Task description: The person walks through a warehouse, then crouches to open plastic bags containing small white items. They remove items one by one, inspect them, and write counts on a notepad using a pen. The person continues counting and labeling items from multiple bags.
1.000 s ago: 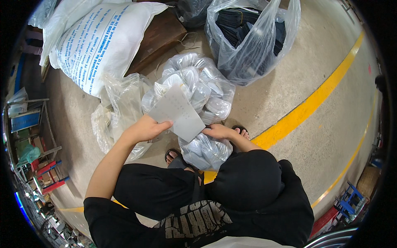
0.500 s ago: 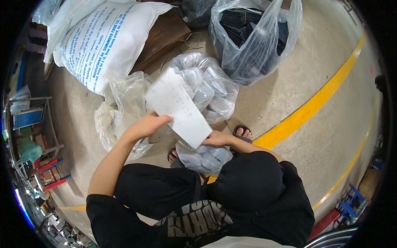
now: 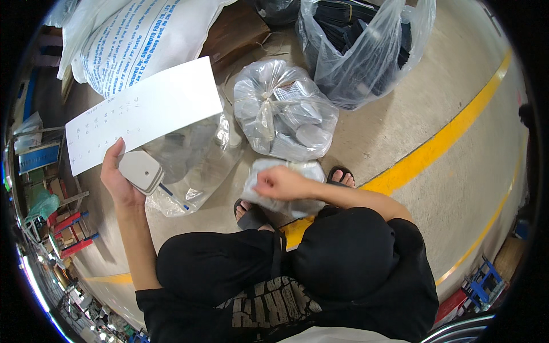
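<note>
My left hand (image 3: 121,180) is closed on a white sheet of paper (image 3: 154,111), thumb on top, with rows of small handwritten marks on it. Beside the palm, under the sheet's edge, is a light-grey flat object (image 3: 141,170) with rounded corners and a small dark spot. A thin dark pen-like stick (image 3: 174,196) with a blue end juts out below it. My right hand (image 3: 274,183), fingers curled, is over a small clear plastic bag (image 3: 309,174) between my feet; what it pinches, if anything, is hidden. Just beyond lies a larger tied clear bag (image 3: 311,134) of translucent plastic pieces.
A loose clear bag (image 3: 191,177) lies on the left, below a big white printed sack (image 3: 128,51). A brown carton (image 3: 237,34) stands behind. An open bag of black pieces (image 3: 366,68) is at far right. A yellow line (image 3: 440,143) crosses the concrete floor.
The paper has swung left in my left hand, uncovering the grey object and the tied bag. My right hand has let go of it and moved slightly left, over the small bag.
</note>
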{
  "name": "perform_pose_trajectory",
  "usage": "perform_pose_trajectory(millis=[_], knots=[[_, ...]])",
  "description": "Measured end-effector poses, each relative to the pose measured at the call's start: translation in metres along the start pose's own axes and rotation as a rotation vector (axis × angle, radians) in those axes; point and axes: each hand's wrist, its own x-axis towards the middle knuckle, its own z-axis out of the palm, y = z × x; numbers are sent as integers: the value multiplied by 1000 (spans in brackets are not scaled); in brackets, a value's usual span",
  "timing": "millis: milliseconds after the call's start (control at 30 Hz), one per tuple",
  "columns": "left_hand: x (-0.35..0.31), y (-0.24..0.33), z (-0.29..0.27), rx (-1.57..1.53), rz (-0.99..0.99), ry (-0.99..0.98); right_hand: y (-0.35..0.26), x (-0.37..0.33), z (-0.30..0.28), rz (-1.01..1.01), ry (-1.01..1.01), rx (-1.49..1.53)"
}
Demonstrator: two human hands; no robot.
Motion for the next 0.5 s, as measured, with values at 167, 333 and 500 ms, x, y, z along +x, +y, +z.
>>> perform_pose_trajectory(millis=[167,333,500], knots=[[12,-2,-17,-7,-12,-34,-13,43,-80,219,548,64],[19,-9,2,4,-6,-49,9,64,-107,233,673,-6],[32,-28,9,-49,-109,-131,3,75,-78,312,529,-177]])
